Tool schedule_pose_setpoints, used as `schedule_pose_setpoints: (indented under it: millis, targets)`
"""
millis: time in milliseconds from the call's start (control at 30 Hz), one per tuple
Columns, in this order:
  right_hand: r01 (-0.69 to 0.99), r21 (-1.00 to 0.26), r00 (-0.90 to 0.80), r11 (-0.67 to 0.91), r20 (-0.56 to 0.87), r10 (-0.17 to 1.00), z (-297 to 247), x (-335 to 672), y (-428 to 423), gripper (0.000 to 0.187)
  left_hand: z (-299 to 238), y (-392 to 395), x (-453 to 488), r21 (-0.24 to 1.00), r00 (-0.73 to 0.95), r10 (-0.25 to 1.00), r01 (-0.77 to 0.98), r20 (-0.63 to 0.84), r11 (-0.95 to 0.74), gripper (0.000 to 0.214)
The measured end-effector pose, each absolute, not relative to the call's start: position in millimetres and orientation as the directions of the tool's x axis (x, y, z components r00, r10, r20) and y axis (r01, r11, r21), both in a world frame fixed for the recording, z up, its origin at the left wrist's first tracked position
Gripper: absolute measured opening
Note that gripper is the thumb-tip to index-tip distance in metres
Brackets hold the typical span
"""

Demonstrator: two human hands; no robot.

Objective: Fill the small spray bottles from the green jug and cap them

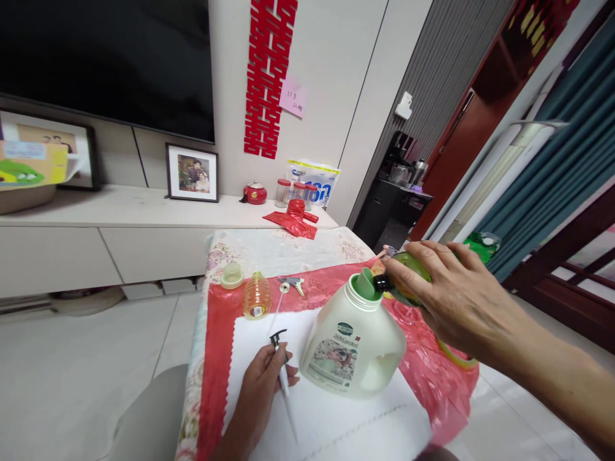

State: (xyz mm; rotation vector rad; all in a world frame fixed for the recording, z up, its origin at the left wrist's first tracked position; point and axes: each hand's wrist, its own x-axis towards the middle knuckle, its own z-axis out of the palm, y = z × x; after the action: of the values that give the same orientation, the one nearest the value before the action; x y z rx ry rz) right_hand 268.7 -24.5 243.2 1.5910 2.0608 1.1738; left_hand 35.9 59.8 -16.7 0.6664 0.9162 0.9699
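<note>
My right hand [451, 294] is closed around a green bottle [408, 266], tipped sideways so its black neck rests at the green spout of a large white detergent jug [353, 342]. The jug stands upright on white paper [346, 422]. My left hand [262, 384] pinches a black pump head with a long white tube [284, 378], held just left of the jug.
A small orange bottle [257, 296], a pale green cap [232, 275] and a trigger sprayer [291, 285] lie on the red cloth [216, 333] behind. The table edge drops to tiled floor on the left. A TV cabinet [120, 237] stands beyond.
</note>
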Motion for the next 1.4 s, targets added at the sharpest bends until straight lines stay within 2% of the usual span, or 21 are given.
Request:
schedule_pose_setpoints:
  millis: [433, 933, 1100, 1200, 1267, 1400]
  targets:
    - [0.574, 0.813, -0.424, 0.091, 0.200, 0.883, 254, 252, -27, 0.065, -31, 66, 38, 0.820, 0.271, 0.895, -0.370, -0.354, 0.436, 0.062]
    - [0.445, 0.893, -0.520, 0.065, 0.199, 0.831, 257, 231, -26, 0.044, -29, 66, 37, 0.797, 0.272, 0.892, -0.406, -0.363, 0.448, 0.065]
    - [0.452, 0.888, -0.499, 0.077, 0.180, 0.848, 254, 231, -27, 0.052, -25, 65, 37, 0.766, 0.268, 0.886, -0.446, -0.379, 0.463, 0.060]
    - [0.557, 0.829, -0.405, 0.054, 0.215, 0.889, 251, 242, -27, 0.065, -25, 65, 35, 0.723, 0.291, 0.882, -0.505, -0.371, 0.471, 0.052]
    - [0.682, 0.732, -0.323, 0.008, 0.291, 0.901, 249, 253, -30, 0.067, -24, 66, 33, 0.687, 0.305, 0.880, -0.550, -0.364, 0.475, 0.044]
    - [0.937, 0.350, -0.174, 0.015, 0.427, 0.887, 245, 267, -59, 0.071, -10, 71, 22, 0.626, 0.313, 0.869, -0.604, -0.384, 0.494, 0.023]
